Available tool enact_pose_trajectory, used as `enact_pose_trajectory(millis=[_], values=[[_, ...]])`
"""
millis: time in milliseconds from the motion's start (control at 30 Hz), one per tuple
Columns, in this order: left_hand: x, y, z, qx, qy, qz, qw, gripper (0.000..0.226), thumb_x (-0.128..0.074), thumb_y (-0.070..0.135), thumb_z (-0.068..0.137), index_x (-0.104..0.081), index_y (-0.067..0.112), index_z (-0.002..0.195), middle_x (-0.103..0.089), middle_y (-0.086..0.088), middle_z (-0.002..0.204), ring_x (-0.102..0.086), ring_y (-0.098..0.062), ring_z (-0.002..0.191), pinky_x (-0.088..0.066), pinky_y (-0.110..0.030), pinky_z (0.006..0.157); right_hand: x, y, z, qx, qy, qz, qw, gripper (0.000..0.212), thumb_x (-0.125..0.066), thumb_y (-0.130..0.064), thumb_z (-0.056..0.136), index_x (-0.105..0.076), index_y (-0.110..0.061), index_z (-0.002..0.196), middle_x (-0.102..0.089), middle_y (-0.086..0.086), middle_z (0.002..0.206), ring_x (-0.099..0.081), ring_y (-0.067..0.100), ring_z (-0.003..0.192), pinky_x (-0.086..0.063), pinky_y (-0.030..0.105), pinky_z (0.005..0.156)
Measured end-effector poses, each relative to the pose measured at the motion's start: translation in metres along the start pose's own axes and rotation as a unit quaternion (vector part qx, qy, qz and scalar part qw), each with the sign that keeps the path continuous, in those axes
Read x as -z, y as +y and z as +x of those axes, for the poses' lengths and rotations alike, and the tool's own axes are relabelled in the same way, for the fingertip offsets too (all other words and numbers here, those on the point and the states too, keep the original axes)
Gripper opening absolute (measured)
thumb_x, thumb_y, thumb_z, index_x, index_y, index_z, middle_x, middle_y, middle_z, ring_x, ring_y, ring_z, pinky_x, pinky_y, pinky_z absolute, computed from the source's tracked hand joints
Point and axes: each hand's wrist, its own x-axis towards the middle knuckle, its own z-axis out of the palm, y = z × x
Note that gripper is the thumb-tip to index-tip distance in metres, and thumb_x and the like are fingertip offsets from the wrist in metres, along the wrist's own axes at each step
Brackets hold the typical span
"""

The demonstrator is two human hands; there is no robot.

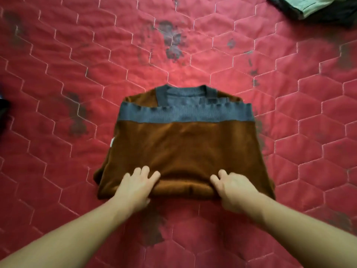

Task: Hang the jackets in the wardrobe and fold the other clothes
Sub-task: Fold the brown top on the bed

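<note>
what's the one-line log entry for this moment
sweater: folded on red quilt, collar far side | left hand: grips near edge | right hand: grips near edge | other clothes: far right

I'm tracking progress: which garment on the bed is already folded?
The brown sweater with grey trim, a neat rectangle at the centre. The pale green clothes in the far right corner look bunched, not folded.

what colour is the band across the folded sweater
Grey-blue, ribbed band across a brown sweater; the head view shows it.
</note>
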Motion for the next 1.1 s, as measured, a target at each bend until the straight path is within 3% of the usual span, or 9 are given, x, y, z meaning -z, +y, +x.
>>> enact_pose_trajectory(millis=[133, 200, 267, 367, 567, 700, 833, 933, 1100], values=[[-0.01, 0.015, -0.031, -0.02, -0.116, 0.006, 0.993, 0.083, -0.056, 0.07, 0.084, -0.023, 0.03, 0.149, -0.04, -0.008, 0.139, -0.048, -0.03, 0.125, -0.047, -0.045, 0.098, -0.027, -0.033, -0.032, 0.0, -0.117, 0.004, 0.993, 0.058, -0.06, -0.035, 0.09, -0.036, -0.019, 0.14, -0.045, 0.01, 0.128, -0.06, 0.033, 0.11, -0.049, 0.041, 0.081], [0.011, 0.014, -0.021, -0.013, -0.093, -0.004, 0.996, 0.082, -0.044, 0.081, 0.083, -0.032, 0.029, 0.145, -0.048, -0.006, 0.136, -0.051, -0.029, 0.125, -0.044, -0.044, 0.098, -0.011, -0.033, -0.027, -0.017, -0.12, 0.032, 0.992, 0.06, -0.057, -0.054, 0.091, -0.042, -0.019, 0.137, -0.052, 0.01, 0.13, -0.061, 0.034, 0.115, -0.049, 0.039, 0.088], [0.036, 0.007, 0.008, -0.012, 0.051, -0.008, 0.999, 0.071, -0.045, 0.075, 0.086, -0.041, 0.026, 0.137, -0.051, -0.006, 0.131, -0.049, -0.029, 0.124, -0.043, -0.044, 0.098, 0.017, -0.023, -0.008, -0.028, -0.041, 0.083, 0.995, 0.057, -0.052, -0.066, 0.09, -0.05, -0.022, 0.126, -0.06, 0.009, 0.126, -0.061, 0.033, 0.117, -0.049, 0.039, 0.092], [0.075, -0.014, 0.065, 0.02, 0.222, -0.047, 0.974, 0.07, -0.063, 0.061, 0.083, -0.043, 0.025, 0.14, -0.046, -0.008, 0.134, -0.043, -0.032, 0.128, -0.039, -0.049, 0.104, 0.059, 0.009, 0.036, -0.064, 0.225, 0.074, 0.97, 0.049, -0.058, -0.053, 0.091, -0.048, -0.02, 0.125, -0.053, 0.011, 0.125, -0.052, 0.036, 0.119, -0.048, 0.047, 0.094], [0.112, -0.03, 0.122, 0.016, 0.107, -0.102, 0.989, 0.068, -0.075, 0.052, 0.078, -0.043, 0.022, 0.131, -0.055, -0.01, 0.128, -0.056, -0.034, 0.117, -0.045, -0.051, 0.099, 0.093, 0.057, 0.085, -0.107, 0.196, 0.018, 0.975, 0.078, -0.072, -0.052, 0.083, -0.037, -0.019, 0.144, -0.043, 0.014, 0.141, -0.042, 0.038, 0.13, -0.042, 0.055, 0.099], [0.116, -0.034, 0.118, -0.022, 0.05, -0.135, 0.989, 0.046, -0.078, 0.031, 0.079, -0.055, 0.017, 0.116, -0.063, -0.01, 0.118, -0.06, -0.032, 0.11, -0.051, -0.043, 0.092, 0.097, 0.057, 0.081, -0.099, 0.204, 0.035, 0.973, 0.056, -0.074, -0.041, 0.082, -0.052, -0.011, 0.124, -0.052, 0.015, 0.123, -0.048, 0.038, 0.118, -0.048, 0.048, 0.09], [0.109, -0.048, 0.11, -0.039, 0.072, -0.097, 0.992, 0.046, -0.075, 0.038, 0.08, -0.058, 0.029, 0.121, -0.041, -0.006, 0.125, -0.041, -0.027, 0.123, -0.046, -0.049, 0.098, 0.088, 0.063, 0.073, -0.086, 0.244, -0.061, 0.964, 0.041, -0.071, -0.043, 0.078, -0.064, -0.017, 0.109, -0.056, 0.01, 0.118, -0.044, 0.037, 0.119, -0.036, 0.049, 0.094], [0.107, -0.057, 0.108, -0.076, 0.127, -0.152, 0.977, 0.036, -0.075, 0.03, 0.083, -0.061, 0.028, 0.115, -0.042, -0.003, 0.126, -0.051, -0.026, 0.116, -0.05, -0.048, 0.095, 0.081, 0.068, 0.072, -0.054, 0.269, -0.036, 0.961, 0.038, -0.075, -0.039, 0.077, -0.061, -0.015, 0.104, -0.063, 0.009, 0.109, -0.049, 0.038, 0.118, -0.036, 0.054, 0.098], [0.105, -0.048, 0.091, -0.101, 0.113, -0.068, 0.986, 0.033, -0.069, 0.032, 0.084, -0.053, 0.026, 0.112, -0.058, 0.001, 0.108, -0.063, -0.026, 0.099, -0.052, -0.039, 0.074, 0.074, 0.071, 0.064, 0.026, 0.316, 0.005, 0.949, 0.028, -0.072, -0.02, 0.071, -0.054, -0.012, 0.092, -0.059, 0.01, 0.083, -0.057, 0.037, 0.079, -0.053, 0.048, 0.062]])
